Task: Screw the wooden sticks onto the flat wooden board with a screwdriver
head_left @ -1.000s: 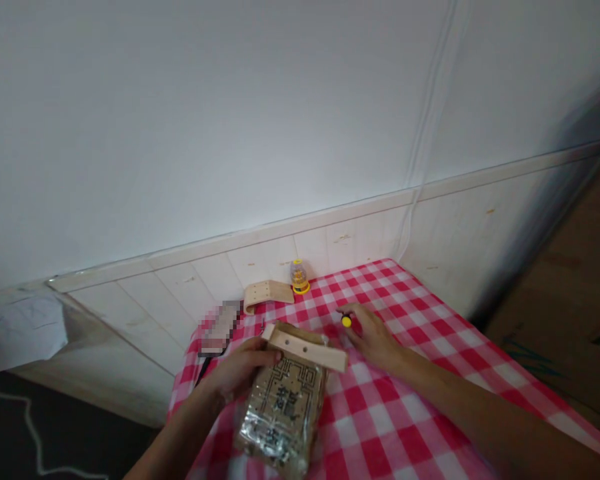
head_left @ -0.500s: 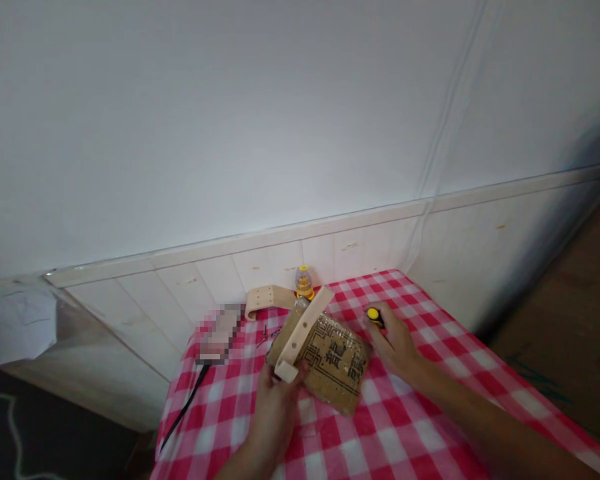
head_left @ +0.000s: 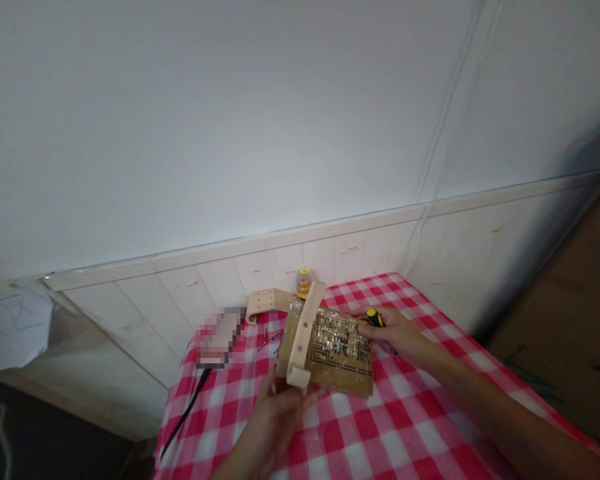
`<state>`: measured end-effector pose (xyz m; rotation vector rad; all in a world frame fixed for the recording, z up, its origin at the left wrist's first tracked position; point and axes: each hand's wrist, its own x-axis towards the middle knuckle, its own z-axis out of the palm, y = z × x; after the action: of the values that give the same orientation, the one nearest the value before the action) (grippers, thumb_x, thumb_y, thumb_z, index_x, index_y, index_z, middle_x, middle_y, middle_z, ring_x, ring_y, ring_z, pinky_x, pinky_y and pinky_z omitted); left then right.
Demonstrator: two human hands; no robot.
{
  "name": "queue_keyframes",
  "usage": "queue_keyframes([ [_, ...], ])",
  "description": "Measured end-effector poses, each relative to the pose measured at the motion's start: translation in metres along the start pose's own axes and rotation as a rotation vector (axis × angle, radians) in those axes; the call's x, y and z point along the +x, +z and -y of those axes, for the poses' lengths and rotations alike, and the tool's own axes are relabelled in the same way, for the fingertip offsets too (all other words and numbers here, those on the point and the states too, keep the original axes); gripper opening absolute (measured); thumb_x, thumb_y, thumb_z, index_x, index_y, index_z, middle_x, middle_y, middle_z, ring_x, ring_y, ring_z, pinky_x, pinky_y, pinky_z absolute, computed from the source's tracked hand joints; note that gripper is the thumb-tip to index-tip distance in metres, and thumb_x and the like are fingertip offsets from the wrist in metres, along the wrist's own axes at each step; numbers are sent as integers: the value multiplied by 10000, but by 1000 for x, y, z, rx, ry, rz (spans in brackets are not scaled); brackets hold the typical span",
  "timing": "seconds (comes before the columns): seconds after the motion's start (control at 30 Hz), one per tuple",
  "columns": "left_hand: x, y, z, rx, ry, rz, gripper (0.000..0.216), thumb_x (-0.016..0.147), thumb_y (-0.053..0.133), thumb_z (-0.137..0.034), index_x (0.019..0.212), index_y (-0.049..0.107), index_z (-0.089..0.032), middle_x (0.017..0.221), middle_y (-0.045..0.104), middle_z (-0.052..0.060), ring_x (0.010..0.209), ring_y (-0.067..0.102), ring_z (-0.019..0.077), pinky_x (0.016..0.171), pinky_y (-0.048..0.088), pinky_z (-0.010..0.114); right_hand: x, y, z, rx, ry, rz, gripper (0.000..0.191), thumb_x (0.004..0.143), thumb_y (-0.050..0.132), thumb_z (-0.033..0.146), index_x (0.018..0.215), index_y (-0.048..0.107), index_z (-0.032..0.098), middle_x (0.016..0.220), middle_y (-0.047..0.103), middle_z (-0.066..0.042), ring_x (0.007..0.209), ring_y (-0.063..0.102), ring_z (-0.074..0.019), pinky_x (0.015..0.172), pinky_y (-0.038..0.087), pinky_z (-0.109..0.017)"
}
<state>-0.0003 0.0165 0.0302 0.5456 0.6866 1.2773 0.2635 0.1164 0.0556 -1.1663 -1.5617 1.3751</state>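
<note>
A brown, tape-covered slab with black Chinese characters (head_left: 337, 363) is tilted above the table. Across its left side lies a pale bent wooden strip (head_left: 307, 333) with two screw heads showing. My left hand (head_left: 285, 407) grips the slab's lower left edge by the strip's curled end; its fingers are partly hidden beneath and a little blurred. At the right edge, my right hand (head_left: 390, 327) touches the slab with thumb and fingers, and a screwdriver with a yellow and black handle (head_left: 375, 317) is held in the same hand.
A second bent wooden piece with holes (head_left: 264, 301) lies at the back, beside a clear container with a yellow top (head_left: 304, 283). Several dark screws (head_left: 267, 339) lie on the checked tablecloth (head_left: 405, 427). A blurred-out phone-like object (head_left: 221, 339) with a black cord lies left. The wall (head_left: 320, 257) borders the table.
The slab has turned counterclockwise, and the strip stands more upright. My right hand has moved to the slab's right edge, still with the screwdriver. My left hand has shifted slightly lower along the edge.
</note>
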Motion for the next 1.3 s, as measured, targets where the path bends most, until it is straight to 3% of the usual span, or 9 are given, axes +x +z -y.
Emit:
queue_keyframes([
  [0.13, -4, -19, -12, -95, -186, 180, 454, 729, 860, -257, 1166, 753, -189, 1171, 773, 119, 964, 760, 304, 1004, 556, 535, 3, -8, 1, -4, -1, -17, 432, 701, 835, 454, 1030, 781, 179, 804, 744, -66, 542, 531, -122, 444, 328, -229],
  [0.23, -1, -21, -9, -86, -149, 110, 448, 750, 875, -237, 1176, 744, -184, 1223, 763, 122, 1071, 745, 292, 1018, 570, 460, 5, -8, 4, -49, 7, 6, 415, 723, 835, 452, 1032, 792, 178, 846, 767, -98, 586, 574, -149, 459, 359, -242],
  [0.47, 1, -22, 4, -109, -100, 41, 427, 682, 931, -145, 1073, 761, -172, 1085, 796, 80, 954, 770, 197, 903, 623, 283, 3, -5, 11, -102, -28, 57, 434, 755, 800, 476, 1067, 796, 175, 761, 731, -46, 514, 511, -108, 465, 366, -234],
  [0.57, 0, -22, 6, -129, -89, 72, 432, 680, 933, -128, 1075, 763, -170, 1096, 798, 84, 951, 774, 193, 893, 626, 264, 3, -4, 14, -96, -74, 31, 379, 742, 812, 431, 1027, 806, 182, 880, 775, -76, 691, 645, -172, 628, 501, -283],
  [0.7, 0, -25, 9, -133, -71, 73, 390, 703, 912, -115, 1062, 767, -166, 1107, 798, 93, 989, 771, 204, 911, 619, 278, 3, -1, 18, -109, -80, 41, 366, 745, 802, 420, 1031, 805, 191, 987, 792, -97, 854, 696, -225, 778, 533, -334],
  [0.83, 2, -34, 13, -98, -99, 66, 381, 699, 874, -97, 1058, 762, -160, 1067, 800, 99, 955, 776, 234, 913, 617, 344, 5, 0, 20, -197, -84, 51, 362, 753, 779, 453, 995, 796, 184, 916, 770, -85, 794, 669, -209, 687, 509, -306],
  [1.07, 2, -39, 15, 57, -200, 43, 487, 706, 847, -158, 1179, 735, -173, 1180, 770, 138, 1016, 758, 300, 949, 578, 440, 7, -2, 11, -248, 79, 114, 291, 772, 762, 411, 962, 765, 191, 634, 650, -18, 433, 444, -101, 420, 330, -242],
  [1.2, 2, -34, 8, 179, -92, 92, 509, 667, 892, -184, 1157, 752, -182, 1183, 767, 137, 1020, 741, 302, 873, 567, 374, 9, -3, 8, -275, 56, 136, 231, 768, 773, 338, 968, 782, 224, 778, 725, -53, 503, 511, -114, 438, 367, -232],
  [1.3, 2, -32, 3, 211, -82, 71, 476, 682, 887, -221, 1142, 767, -183, 1151, 778, 131, 1000, 734, 297, 829, 554, 355, 11, -1, 7, -333, 8, 140, 183, 744, 779, 275, 919, 790, 224, 871, 754, -65, 693, 630, -179, 551, 466, -254],
])
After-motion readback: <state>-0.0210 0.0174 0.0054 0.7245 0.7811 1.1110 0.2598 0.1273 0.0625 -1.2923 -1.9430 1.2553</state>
